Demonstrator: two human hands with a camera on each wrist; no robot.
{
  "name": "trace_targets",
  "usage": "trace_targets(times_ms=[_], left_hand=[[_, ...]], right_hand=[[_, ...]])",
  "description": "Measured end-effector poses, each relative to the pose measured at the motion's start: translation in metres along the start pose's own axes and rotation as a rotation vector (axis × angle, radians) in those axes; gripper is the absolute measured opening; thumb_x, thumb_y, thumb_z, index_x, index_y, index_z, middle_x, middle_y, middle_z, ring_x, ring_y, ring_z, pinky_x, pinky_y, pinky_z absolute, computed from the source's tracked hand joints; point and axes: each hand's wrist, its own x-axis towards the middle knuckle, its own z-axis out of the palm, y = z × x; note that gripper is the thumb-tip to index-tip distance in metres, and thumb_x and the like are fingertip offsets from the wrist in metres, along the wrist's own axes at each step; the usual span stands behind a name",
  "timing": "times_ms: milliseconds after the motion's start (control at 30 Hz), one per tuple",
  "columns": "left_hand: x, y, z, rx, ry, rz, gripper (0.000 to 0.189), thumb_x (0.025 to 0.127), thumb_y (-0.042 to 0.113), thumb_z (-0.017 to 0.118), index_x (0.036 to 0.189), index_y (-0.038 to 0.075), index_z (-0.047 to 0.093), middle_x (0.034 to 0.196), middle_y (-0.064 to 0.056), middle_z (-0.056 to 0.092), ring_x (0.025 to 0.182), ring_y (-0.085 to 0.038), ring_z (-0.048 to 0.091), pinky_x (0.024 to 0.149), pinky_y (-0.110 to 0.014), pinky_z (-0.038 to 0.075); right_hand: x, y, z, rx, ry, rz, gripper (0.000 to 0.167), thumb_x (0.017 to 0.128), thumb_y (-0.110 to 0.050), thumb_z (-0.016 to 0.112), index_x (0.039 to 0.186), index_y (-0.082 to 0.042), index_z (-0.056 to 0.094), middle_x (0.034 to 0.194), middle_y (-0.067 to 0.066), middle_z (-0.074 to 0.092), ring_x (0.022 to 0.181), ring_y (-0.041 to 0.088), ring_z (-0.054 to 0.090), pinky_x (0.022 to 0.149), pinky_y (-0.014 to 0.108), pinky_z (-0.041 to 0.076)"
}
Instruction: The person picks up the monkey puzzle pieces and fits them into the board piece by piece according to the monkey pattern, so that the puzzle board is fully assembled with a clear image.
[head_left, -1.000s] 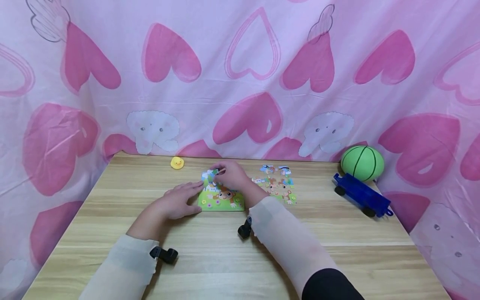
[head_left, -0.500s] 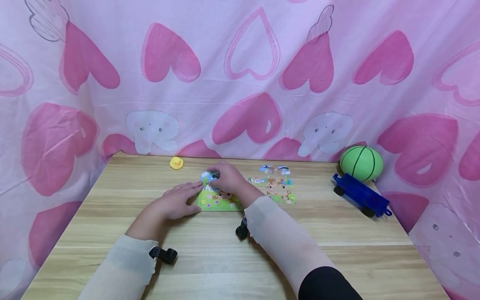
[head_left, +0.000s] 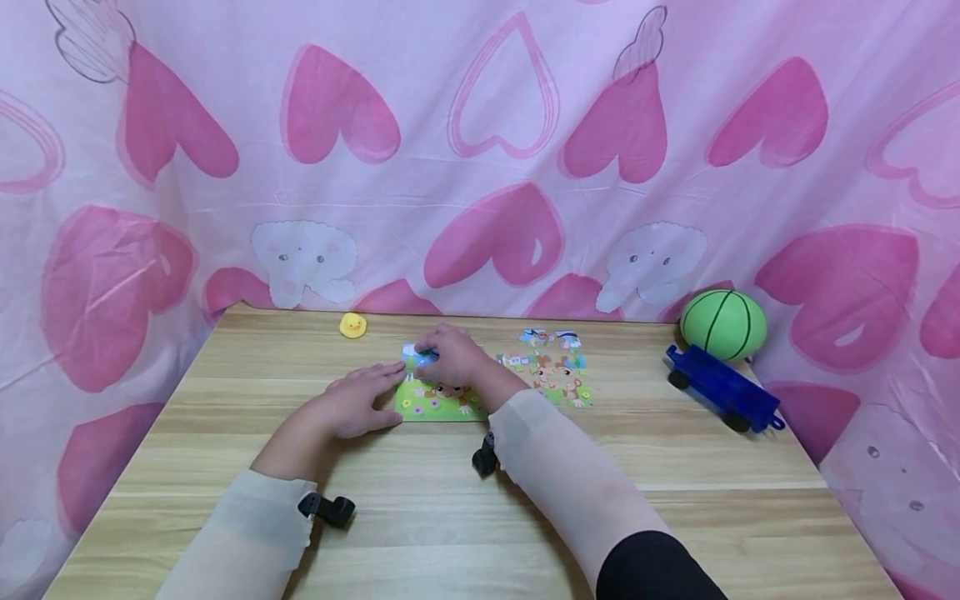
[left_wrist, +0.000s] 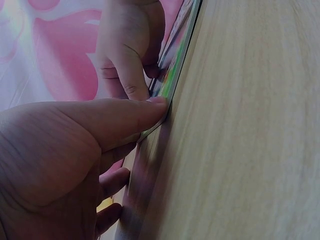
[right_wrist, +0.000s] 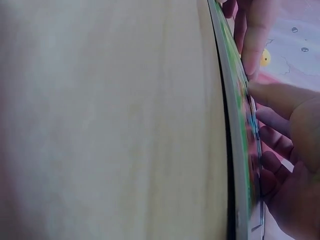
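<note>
A flat jigsaw puzzle board (head_left: 431,408) with a monkey and green grass lies on the wooden table. My left hand (head_left: 360,400) rests at its left side, fingers fairly straight and thumb on the near left corner. Over the upper part of the board, my right hand (head_left: 453,358) has thumb and fingers bent about a small bluish puzzle piece (head_left: 427,357), mostly hidden under them. In the right wrist view the right thumb (right_wrist: 277,97) touches the board's face. Right of that hand lies a group of loose puzzle pieces (head_left: 555,377), partly hidden by the wrist.
A yellow duck toy (head_left: 353,325) stands at the back left of the wooden table (head_left: 420,517). At the right are a green ball (head_left: 723,323) and a blue toy wagon (head_left: 723,390). A pink heart-patterned curtain (head_left: 337,200) hangs behind the table.
My right hand has shifted slightly left and lowered with the puzzle piece, which first stood tilted between its fingers and now lies nearly flat at the board. My left hand stays put.
</note>
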Motion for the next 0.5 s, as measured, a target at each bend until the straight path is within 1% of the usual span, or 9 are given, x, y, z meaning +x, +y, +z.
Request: trace_targets(times_ms=[200, 300, 400, 500], left_hand=[[0.0, 0.0, 0.0, -0.001, 0.002, -0.001, 0.081, 0.101, 0.047, 0.072, 0.169, 0.02, 0.036, 0.178, -0.007, 0.032, 0.165, -0.045, 0.025, 0.124, -0.08, 0.024], [0.0, 0.0, 0.0, -0.002, 0.001, 0.001, 0.081, 0.101, 0.047, 0.071, 0.169, 0.02, 0.036, 0.178, -0.006, 0.031, 0.165, -0.045, 0.025, 0.125, -0.079, 0.024], [0.0, 0.0, 0.001, 0.0, 0.0, 0.003, 0.081, 0.101, 0.048, 0.071, 0.169, 0.02, 0.036, 0.179, -0.006, 0.03, 0.165, -0.045, 0.024, 0.125, -0.079, 0.024], [-0.001, 0.0, 0.0, 0.005, -0.001, 0.004, 0.081, 0.101, 0.047, 0.071, 0.169, 0.019, 0.036, 0.179, -0.006, 0.03, 0.165, -0.045, 0.024, 0.126, -0.078, 0.024]], right_hand=[[0.001, 0.0, 0.0, -0.004, -0.018, -0.002, 0.052, 0.096, -0.046, 0.08, 0.144, -0.032, 0.069, 0.146, -0.004, 0.057, 0.139, 0.023, 0.047, 0.113, 0.043, 0.052], [0.0, 0.0, -0.001, 0.006, -0.022, -0.003, 0.054, 0.096, -0.046, 0.079, 0.147, -0.032, 0.067, 0.151, -0.003, 0.056, 0.143, 0.025, 0.046, 0.116, 0.045, 0.051], [-0.002, 0.001, -0.005, 0.064, -0.007, -0.013, 0.056, 0.097, -0.044, 0.079, 0.15, -0.03, 0.064, 0.157, -0.001, 0.057, 0.149, 0.026, 0.049, 0.121, 0.047, 0.048], [-0.006, 0.003, -0.012, 0.153, 0.027, -0.026, 0.056, 0.099, -0.04, 0.078, 0.151, -0.025, 0.063, 0.155, 0.001, 0.06, 0.144, 0.027, 0.057, 0.119, 0.047, 0.051]])
